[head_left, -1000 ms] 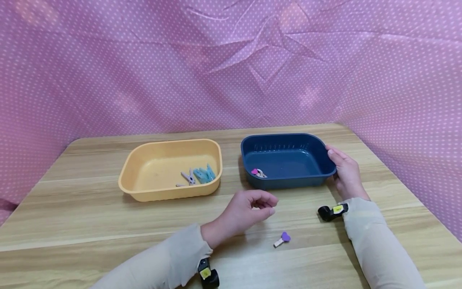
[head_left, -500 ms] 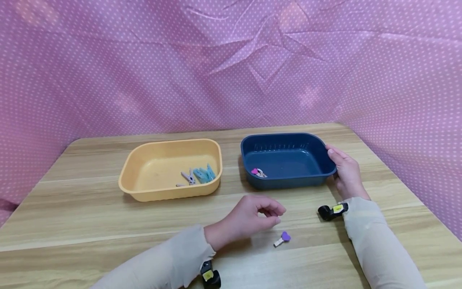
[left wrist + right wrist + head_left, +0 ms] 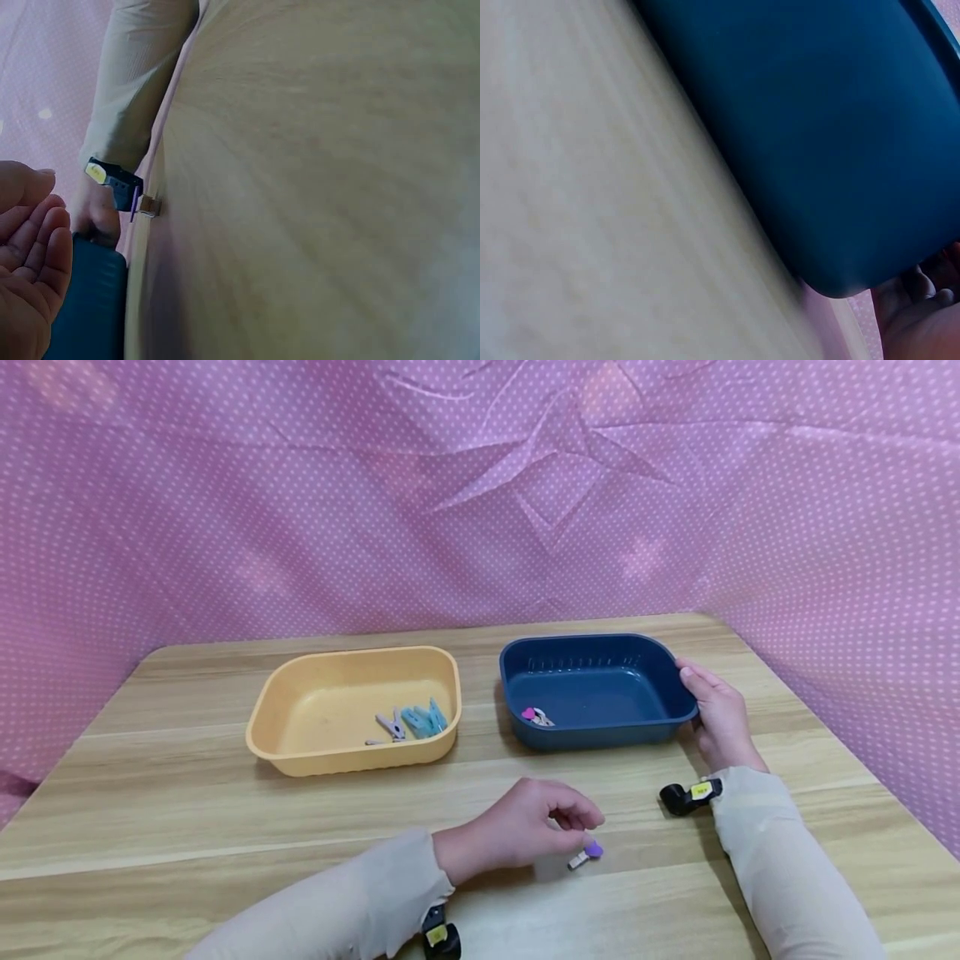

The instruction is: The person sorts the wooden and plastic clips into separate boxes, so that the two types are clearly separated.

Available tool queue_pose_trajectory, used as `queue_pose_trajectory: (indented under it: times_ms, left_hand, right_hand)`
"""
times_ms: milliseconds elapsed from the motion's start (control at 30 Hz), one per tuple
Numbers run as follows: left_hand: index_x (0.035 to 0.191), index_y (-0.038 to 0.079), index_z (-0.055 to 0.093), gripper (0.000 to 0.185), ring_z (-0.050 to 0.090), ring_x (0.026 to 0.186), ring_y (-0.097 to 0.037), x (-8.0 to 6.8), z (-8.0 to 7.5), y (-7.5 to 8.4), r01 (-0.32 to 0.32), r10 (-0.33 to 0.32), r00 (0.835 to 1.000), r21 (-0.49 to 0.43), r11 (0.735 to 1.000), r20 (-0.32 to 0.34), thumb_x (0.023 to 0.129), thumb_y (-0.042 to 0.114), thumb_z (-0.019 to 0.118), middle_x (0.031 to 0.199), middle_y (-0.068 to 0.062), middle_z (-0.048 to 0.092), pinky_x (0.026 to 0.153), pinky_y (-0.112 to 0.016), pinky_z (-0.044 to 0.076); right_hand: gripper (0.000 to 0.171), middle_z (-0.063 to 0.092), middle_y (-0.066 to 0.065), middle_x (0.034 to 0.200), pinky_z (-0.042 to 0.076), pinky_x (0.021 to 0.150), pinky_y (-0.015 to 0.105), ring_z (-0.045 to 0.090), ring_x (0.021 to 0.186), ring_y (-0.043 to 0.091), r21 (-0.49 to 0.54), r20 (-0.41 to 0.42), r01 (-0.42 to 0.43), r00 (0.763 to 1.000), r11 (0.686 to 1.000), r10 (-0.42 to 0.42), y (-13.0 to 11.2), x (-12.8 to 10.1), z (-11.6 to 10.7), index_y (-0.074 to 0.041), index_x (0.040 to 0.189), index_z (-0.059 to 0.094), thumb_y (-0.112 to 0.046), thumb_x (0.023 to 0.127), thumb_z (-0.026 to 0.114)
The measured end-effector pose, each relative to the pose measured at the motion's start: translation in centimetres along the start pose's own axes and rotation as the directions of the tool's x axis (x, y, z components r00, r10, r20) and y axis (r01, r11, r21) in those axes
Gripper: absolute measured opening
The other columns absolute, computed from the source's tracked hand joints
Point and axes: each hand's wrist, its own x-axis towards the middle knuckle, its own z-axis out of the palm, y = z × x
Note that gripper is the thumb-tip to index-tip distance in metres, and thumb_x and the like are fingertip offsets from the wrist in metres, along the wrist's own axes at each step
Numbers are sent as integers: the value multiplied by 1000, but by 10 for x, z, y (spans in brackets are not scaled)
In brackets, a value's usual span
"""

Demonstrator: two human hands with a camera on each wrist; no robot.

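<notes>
A small wooden clothespin with a purple heart (image 3: pixel 593 850) lies on the table, partly behind my left thumb in the head view. My left hand (image 3: pixel 525 827) hovers just over it, fingers loosely bent. In the left wrist view a gap shows between that hand (image 3: pixel 30 262) and the clothespin (image 3: pixel 149 205), and the palm holds nothing. At the right end of the blue basin (image 3: pixel 592 738), my right hand (image 3: pixel 722 718) grips the rim, thumb on top. Its other fingers are mostly hidden by the basin wall (image 3: pixel 810 135). Inside sits a pink-heart clothespin (image 3: pixel 534 716) with something pale beside it.
A yellow basin (image 3: pixel 352 765) stands left of the blue one, with blue clothespins (image 3: pixel 424 720) and a grey-purple clothespin (image 3: pixel 392 726) at its right end. Behind the wooden table (image 3: pixel 187 802) hangs a pink dotted cloth (image 3: pixel 337 527).
My left hand has moved right and toward the table's near side, down to the purple-heart clothespin. The right hand keeps its grip on the blue basin, which has not moved.
</notes>
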Motion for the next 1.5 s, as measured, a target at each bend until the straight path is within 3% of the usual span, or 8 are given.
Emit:
queue_pose_trajectory:
  times_ms: [267,433,867,1500]
  left_hand:
    - [102,6,70,20,55,76,1,3,8,1,28,-27,1000,19,999,-16,82,4,68,93,-3,69,74,-13,49]
    - [102,7,70,20,54,75,2,5,13,2,21,-22,1000,49,999,13,82,9,70,92,-1,69,73,-12,49]
    - [106,10,68,24,52,74,5,9,19,-5,38,-60,996,281,959,71,83,16,69,86,11,64,71,-9,46]
    - [105,12,68,26,50,75,4,11,23,-8,75,-117,987,326,942,112,79,16,73,85,14,61,70,-10,44]
  right_hand:
    - [27,68,-12,97,52,75,16,63,89,1,3,11,-10,1000,1000,10,-3,0,-1,-15,111,68,-20,84,67]
    - [26,69,-12,96,52,73,16,64,86,1,20,24,-8,1000,1000,7,-3,0,-4,-15,110,69,-19,85,67]
    - [18,71,-10,94,52,71,17,65,83,2,35,39,5,999,999,-6,-1,1,-5,-16,102,72,-17,85,67]
    - [18,70,-12,95,52,71,16,65,85,1,33,40,14,999,999,-15,-1,0,-5,-16,101,72,-18,85,67]
